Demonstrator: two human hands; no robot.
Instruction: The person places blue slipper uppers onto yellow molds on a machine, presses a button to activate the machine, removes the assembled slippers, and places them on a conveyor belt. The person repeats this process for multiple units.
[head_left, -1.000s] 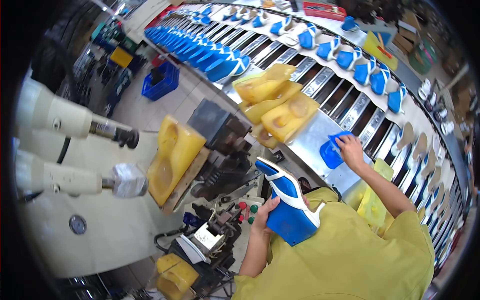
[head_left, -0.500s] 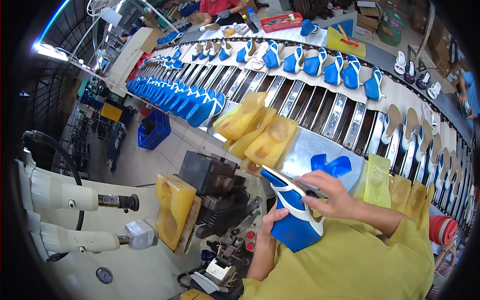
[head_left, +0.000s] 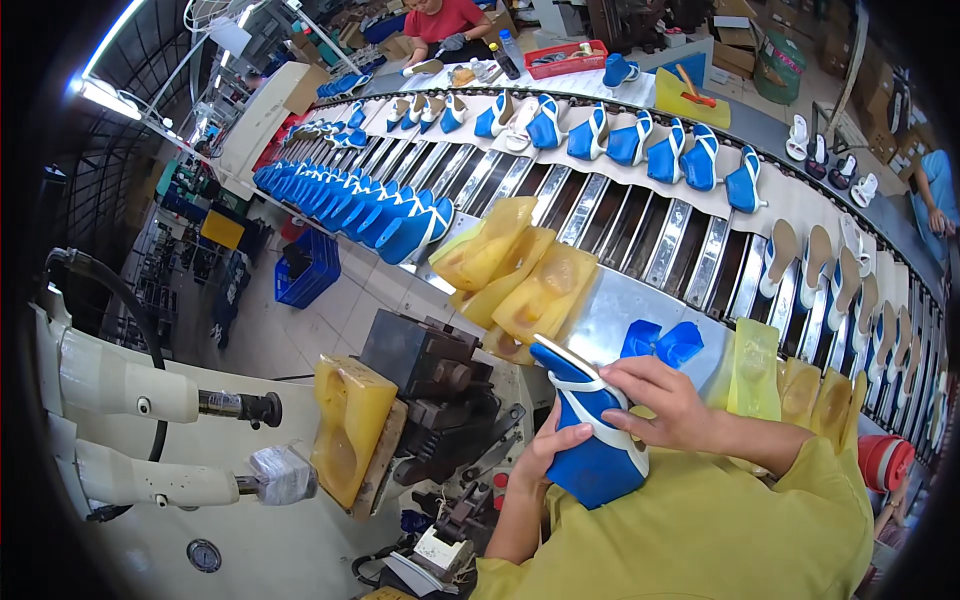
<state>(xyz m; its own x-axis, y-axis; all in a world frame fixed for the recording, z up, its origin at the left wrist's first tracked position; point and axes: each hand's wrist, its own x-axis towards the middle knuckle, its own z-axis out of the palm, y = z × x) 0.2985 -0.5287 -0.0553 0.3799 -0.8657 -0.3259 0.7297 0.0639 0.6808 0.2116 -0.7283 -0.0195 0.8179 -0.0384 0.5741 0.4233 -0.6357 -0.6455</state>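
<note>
Head view: blue wedge sandal w/ white straps held up close to chest, just in front of yellow shirt. Left hand cupped under heel side, clamped on it; right hand closed over strap end, fingers pressing white strap. Both hands together on same sandal, none free.

Progress, judged: sandal looks assembled, strap on, being checked or pressed by hand; not yet set down on conveyor behind it. Many already out on belt, so line work well under way, no end visible.

Counts, relative to held sandal:
- 1 sandal in hands
- approx 10 blue sandals in back row on far side of conveyor, some blurred, count rough
- dense row of blue sandals far left-behind, too packed to count
- 3–4 yellow translucent moulds stacked just behind
- 1 yellow mould on press machine to left
- 2 blue pieces just behind right hand
- approx 4 yellow moulds to right
- tan soles far right-behind, several, not countable
</note>
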